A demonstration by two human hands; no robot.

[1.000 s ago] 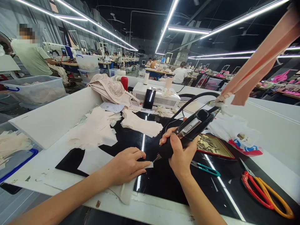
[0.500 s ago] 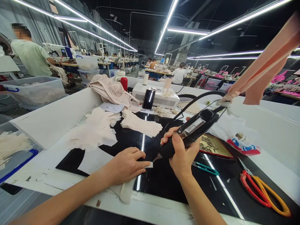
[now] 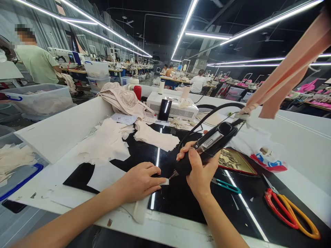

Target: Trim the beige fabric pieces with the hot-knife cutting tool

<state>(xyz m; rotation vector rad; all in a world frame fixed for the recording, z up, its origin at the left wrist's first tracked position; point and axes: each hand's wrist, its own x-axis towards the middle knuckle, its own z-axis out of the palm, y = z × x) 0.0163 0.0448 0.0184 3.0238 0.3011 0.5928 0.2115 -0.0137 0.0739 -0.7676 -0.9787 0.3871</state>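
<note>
My right hand [image 3: 203,172] is wrapped round a black corded hand tool [image 3: 213,137] with a silver side lever. Its thin metal tip points down to the left, close to the end of a small pale fabric strip [image 3: 164,182]. My left hand [image 3: 141,181] lies with fingers stretched out, the fingertips pressing that strip on the black glossy tabletop [image 3: 181,203]. More of the pale fabric hangs from under my left palm over the white front edge. A peach cloth strip [image 3: 279,75] is tied at the tool's cord end and runs up to the right.
Pale cut fabric pieces [image 3: 103,141] are heaped on the left, with more pieces [image 3: 156,136] beyond my hands. Red-and-orange scissors [image 3: 289,206], teal snips [image 3: 227,186] and a tray [image 3: 248,160] lie right. A phone [image 3: 164,109] leans against a white vented box [image 3: 182,110] behind.
The tool in my right hand has shifted slightly down and left, its tip nearer the strip. The tied peach cloth has moved left with it. My left hand has stayed in place.
</note>
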